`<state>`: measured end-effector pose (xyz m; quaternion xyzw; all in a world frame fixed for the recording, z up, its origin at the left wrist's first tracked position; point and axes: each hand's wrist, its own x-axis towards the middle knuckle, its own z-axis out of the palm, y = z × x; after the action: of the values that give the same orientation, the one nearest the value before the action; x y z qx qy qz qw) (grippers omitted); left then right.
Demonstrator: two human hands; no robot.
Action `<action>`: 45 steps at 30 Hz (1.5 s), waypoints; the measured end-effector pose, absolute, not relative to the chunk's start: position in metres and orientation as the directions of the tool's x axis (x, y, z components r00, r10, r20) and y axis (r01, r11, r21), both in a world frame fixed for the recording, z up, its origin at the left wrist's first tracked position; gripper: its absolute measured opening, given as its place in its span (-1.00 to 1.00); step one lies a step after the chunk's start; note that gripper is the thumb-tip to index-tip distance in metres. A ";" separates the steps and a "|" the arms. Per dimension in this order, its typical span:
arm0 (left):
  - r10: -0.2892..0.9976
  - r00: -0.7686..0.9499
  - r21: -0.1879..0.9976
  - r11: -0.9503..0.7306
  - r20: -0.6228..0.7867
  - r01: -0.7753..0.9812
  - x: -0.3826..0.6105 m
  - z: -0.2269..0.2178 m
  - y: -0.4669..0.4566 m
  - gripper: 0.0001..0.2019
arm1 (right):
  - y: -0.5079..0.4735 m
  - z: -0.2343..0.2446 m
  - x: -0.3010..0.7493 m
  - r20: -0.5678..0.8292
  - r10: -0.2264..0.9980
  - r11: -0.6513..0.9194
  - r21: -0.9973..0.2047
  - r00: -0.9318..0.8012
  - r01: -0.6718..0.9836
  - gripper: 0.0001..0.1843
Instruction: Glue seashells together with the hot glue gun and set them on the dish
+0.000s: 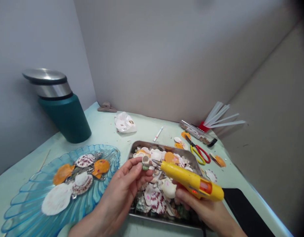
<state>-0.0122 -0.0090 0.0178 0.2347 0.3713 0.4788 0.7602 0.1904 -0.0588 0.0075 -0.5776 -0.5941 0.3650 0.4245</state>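
Observation:
Between the thumb and fingers of my left hand point(126, 184) is a small shell point(145, 162), greenish below, with a pale round opening turned up. My right hand point(197, 202) is wrapped round a yellow glue gun point(191, 179) with a small red light on its side. The gun's metal nozzle points left and ends close beside the small shell; whether it touches cannot be made out. Below both hands lies a metal tray point(135, 144) heaped with seashells point(158, 202), white, orange and purple-striped.
A blue scalloped glass dish point(102, 194) with several shells is at left, a green bottle point(65, 117) behind it. Scissors point(199, 153), a clear box point(197, 131), glue sticks point(218, 115) and a black flat object point(245, 210) lie right. A crumpled white packet point(125, 122) and marker point(158, 134) are behind.

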 end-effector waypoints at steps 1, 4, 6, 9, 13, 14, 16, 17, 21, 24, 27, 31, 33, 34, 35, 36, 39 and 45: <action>0.904 0.266 0.714 0.428 -0.335 -0.554 -0.012 0.017 -0.009 -0.82 | -0.058 0.008 0.191 0.118 0.993 0.111 -0.892 -0.010 0.438 -0.76; 0.911 0.275 0.719 0.411 -0.307 -0.561 -0.013 0.015 -0.009 -0.79 | -0.054 0.009 0.194 0.226 0.966 0.255 -0.774 -0.123 0.579 -0.78; 0.916 0.274 0.716 0.400 -0.293 -0.572 -0.013 0.016 -0.009 -0.78 | -0.052 0.009 0.195 0.249 0.954 0.296 -0.725 -0.164 0.622 -0.79; 0.918 0.272 0.707 0.396 -0.289 -0.586 -0.012 0.017 -0.010 -0.76 | -0.052 0.009 0.195 0.223 0.958 0.286 -0.712 -0.179 0.642 -0.78; 0.911 0.282 0.689 0.413 -0.302 -0.595 -0.012 0.020 -0.010 -0.75 | -0.053 0.008 0.193 0.217 0.964 0.263 -0.724 -0.152 0.637 -0.76; 0.911 0.284 0.688 0.413 -0.300 -0.597 -0.011 0.020 -0.010 -0.75 | -0.053 0.008 0.192 0.218 0.965 0.260 -0.728 -0.146 0.634 -0.76; 0.911 0.291 0.688 0.411 -0.292 -0.598 -0.011 0.020 -0.010 -0.75 | -0.053 0.009 0.191 0.217 0.965 0.259 -0.733 -0.144 0.629 -0.76; 0.912 0.292 0.689 0.409 -0.288 -0.598 -0.011 0.019 -0.011 -0.75 | -0.052 0.009 0.190 0.219 0.965 0.261 -0.734 -0.145 0.627 -0.76; 0.912 0.289 0.700 0.410 -0.293 -0.585 -0.012 0.018 -0.011 -0.75 | -0.051 0.010 0.189 0.228 0.961 0.275 -0.739 -0.157 0.615 -0.78; 0.914 0.294 0.707 0.402 -0.278 -0.582 -0.012 0.018 -0.011 -0.76 | -0.051 0.011 0.187 0.255 0.951 0.307 -0.730 -0.173 0.611 -0.80; 0.918 0.295 0.713 0.393 -0.266 -0.580 -0.012 0.019 -0.012 -0.77 | -0.052 0.015 0.185 0.292 0.936 0.350 -0.710 -0.197 0.611 -0.82; 0.922 0.291 0.721 0.381 -0.254 -0.579 -0.012 0.019 -0.013 -0.76 | -0.052 0.018 0.183 0.312 0.928 0.369 -0.694 -0.204 0.618 -0.85; 0.926 0.286 0.720 0.373 -0.247 -0.585 -0.012 0.018 -0.012 -0.75 | -0.052 0.016 0.184 0.318 0.928 0.368 -0.693 -0.195 0.620 -0.87; 0.927 0.284 0.719 0.371 -0.247 -0.587 -0.012 0.018 -0.012 -0.74 | -0.052 0.015 0.185 0.324 0.927 0.368 -0.693 -0.188 0.620 -0.87; 0.927 0.282 0.719 0.372 -0.249 -0.588 -0.012 0.018 -0.012 -0.73 | -0.051 0.013 0.186 0.333 0.926 0.368 -0.692 -0.178 0.621 -0.87; 0.926 0.281 0.719 0.372 -0.250 -0.587 -0.012 0.017 -0.011 -0.73 | -0.051 0.012 0.186 0.340 0.925 0.368 -0.689 -0.170 0.624 -0.87; 0.928 0.273 0.719 0.370 -0.254 -0.588 -0.012 0.018 -0.011 -0.73 | -0.051 0.011 0.186 0.347 0.922 0.374 -0.676 -0.173 0.635 -0.86; 0.928 0.282 0.713 0.369 -0.244 -0.596 -0.011 0.019 -0.012 -0.72 | -0.052 0.011 0.183 0.344 0.915 0.398 -0.681 -0.212 0.615 -0.87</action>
<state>-0.0114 -0.0119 0.0188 0.2529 0.3278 0.5017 0.7596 0.1834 -0.0518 0.0115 -0.5090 -0.7512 0.2043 0.3674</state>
